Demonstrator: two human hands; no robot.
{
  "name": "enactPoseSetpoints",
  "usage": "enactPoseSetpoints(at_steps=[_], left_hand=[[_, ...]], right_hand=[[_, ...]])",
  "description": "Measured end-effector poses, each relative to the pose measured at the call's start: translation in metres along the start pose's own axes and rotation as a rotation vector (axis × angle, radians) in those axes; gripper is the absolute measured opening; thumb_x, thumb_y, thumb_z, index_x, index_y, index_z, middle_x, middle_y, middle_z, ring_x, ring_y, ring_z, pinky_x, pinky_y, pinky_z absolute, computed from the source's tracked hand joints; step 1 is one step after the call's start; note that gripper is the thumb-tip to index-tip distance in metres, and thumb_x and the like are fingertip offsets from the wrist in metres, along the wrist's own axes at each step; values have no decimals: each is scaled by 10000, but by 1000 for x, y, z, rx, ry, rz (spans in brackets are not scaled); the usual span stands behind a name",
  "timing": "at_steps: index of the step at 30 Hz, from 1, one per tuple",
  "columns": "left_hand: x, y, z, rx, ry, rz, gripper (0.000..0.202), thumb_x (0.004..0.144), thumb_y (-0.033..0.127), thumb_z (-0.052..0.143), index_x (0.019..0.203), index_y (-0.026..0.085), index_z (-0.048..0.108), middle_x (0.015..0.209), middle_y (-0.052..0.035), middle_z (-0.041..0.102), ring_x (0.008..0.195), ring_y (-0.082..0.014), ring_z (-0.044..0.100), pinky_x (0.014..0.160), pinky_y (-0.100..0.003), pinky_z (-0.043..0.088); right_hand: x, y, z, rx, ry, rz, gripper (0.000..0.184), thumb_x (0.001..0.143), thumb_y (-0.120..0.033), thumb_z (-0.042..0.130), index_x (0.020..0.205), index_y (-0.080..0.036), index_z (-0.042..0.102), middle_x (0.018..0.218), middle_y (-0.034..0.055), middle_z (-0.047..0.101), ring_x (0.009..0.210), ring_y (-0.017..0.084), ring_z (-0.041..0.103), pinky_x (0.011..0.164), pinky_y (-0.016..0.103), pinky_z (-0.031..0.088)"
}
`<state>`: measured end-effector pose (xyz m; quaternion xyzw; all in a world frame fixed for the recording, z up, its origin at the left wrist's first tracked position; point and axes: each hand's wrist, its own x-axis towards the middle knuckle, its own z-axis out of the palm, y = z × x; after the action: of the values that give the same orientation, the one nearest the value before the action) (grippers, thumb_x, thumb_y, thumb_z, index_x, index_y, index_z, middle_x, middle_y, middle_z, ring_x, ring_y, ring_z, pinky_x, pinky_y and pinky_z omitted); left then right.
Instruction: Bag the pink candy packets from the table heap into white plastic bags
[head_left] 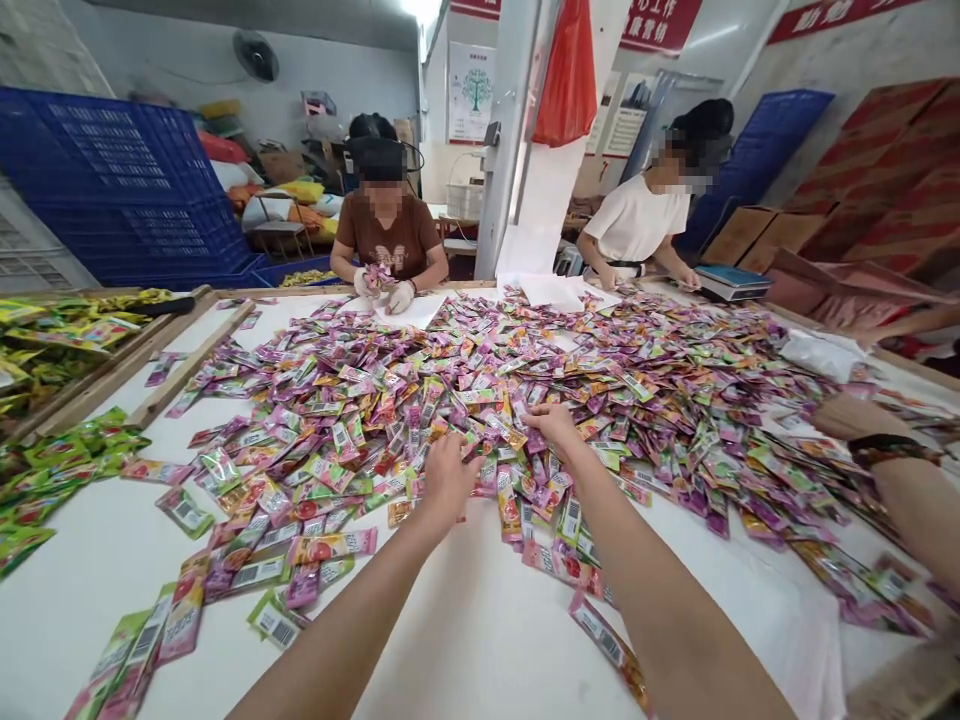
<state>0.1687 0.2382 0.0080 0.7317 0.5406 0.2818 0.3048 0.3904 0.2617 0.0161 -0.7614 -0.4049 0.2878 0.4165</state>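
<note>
Left hand, right hand on sachets

Pretty basic workshop room: grey walls with red banners up top, plus a tree poster next to a white square pillar that's got a red plastic bag hanging off it. Big stack of blue plastic crates back left past the counter, a wall fan just above them, and cardboard boxes piled high on the right. Bright ceiling light near the pillar.
</note>
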Motion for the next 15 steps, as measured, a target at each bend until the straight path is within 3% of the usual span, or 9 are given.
enactPoseSetpoints(at_steps=[3, 6, 8, 11, 13, 15], left_hand=[[18, 0, 24, 85, 12, 30, 176, 703, 246, 682, 820, 173, 574, 936, -89, 577, 982, -280, 503, 800, -358, 390], [14, -14, 26, 121, -8, 52, 97, 732, 96, 559, 755, 189, 544, 876, -74, 568, 938, -259, 510, 758, -337, 366], [10, -24, 15, 127, -22, 35, 148, 737, 53, 495, 775, 192, 527, 790, -54, 553, 818, -232, 522, 684, -316, 349], [5, -28, -7, 97, -6, -45, 183, 757, 59, 460, 874, 193, 505, 688, -10, 509, 641, -185, 479, 585, -284, 302], [-1, -19, -14, -67, 0, -150, 190, 758, 74, 470, 901, 197, 495, 652, 17, 479, 589, -156, 443, 550, -261, 279], [-10, -5, -7, -273, -56, -247, 149, 739, 108, 514, 857, 199, 512, 631, 33, 481, 561, -130, 437, 522, -237, 282]], right_hand=[[-9, 10, -28, 0, -8, 12, 258, 625, -363, 706, 745, -161, 597, 670, 20, 616, 583, 137, 550, 564, 266, 424], [-27, 23, -49, -63, -18, 46, 271, 682, -419, 646, 775, -177, 568, 626, 7, 586, 551, 132, 511, 535, 260, 389], [-36, 31, -47, -125, -19, 65, 302, 663, -458, 659, 736, -183, 560, 621, 3, 568, 570, 134, 492, 546, 257, 367], [-40, 37, -28, -220, -31, 88, 336, 538, -435, 754, 606, -189, 535, 602, 5, 538, 617, 151, 485, 571, 260, 344], [-39, 37, -19, -254, -51, 111, 290, 526, -375, 751, 569, -192, 530, 580, 6, 526, 608, 163, 488, 565, 267, 337], [-40, 37, -19, -255, -61, 116, 207, 588, -352, 691, 619, -193, 563, 614, 14, 547, 612, 170, 501, 564, 271, 345]])
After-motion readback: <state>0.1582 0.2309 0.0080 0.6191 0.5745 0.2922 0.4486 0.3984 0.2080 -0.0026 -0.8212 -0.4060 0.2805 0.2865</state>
